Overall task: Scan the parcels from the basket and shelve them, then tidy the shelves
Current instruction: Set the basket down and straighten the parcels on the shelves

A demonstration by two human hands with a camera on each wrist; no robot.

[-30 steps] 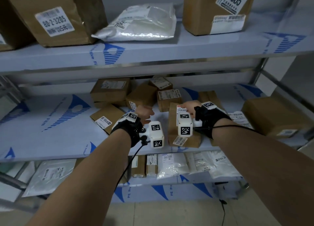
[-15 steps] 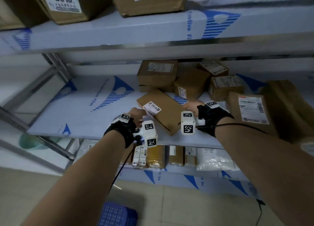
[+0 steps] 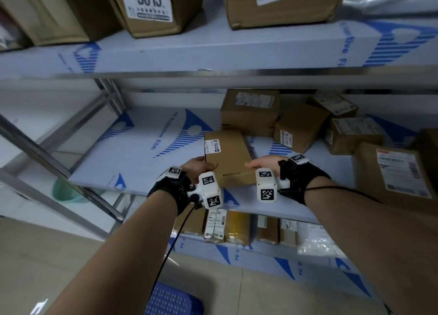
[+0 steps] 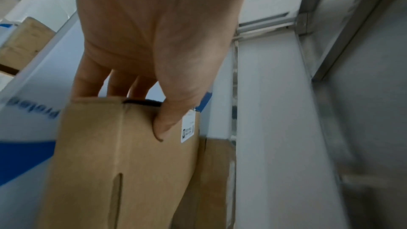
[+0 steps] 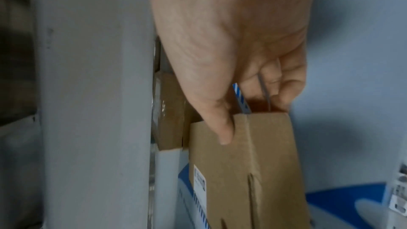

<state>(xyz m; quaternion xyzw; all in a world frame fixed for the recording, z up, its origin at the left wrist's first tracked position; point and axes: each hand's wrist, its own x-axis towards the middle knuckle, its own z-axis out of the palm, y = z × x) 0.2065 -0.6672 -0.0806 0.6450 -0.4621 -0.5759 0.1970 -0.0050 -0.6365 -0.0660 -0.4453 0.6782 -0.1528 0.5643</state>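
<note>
1. A brown cardboard parcel (image 3: pixel 226 156) lay flat on the middle shelf (image 3: pixel 132 153), near its front edge, label at its far left corner.
2. The left hand (image 3: pixel 194 167) grasped the parcel's near left corner, thumb on top and fingers along the side.
3. The right hand (image 3: pixel 263 164) grasped the near right corner the same way.
4. Other cardboard boxes (image 3: pixel 298 129) sat piled behind and to the right.
5. A blue basket (image 3: pixel 173 301) stood on the floor below.

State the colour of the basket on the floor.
Blue perforated plastic basket; the head view shows it best.
</note>
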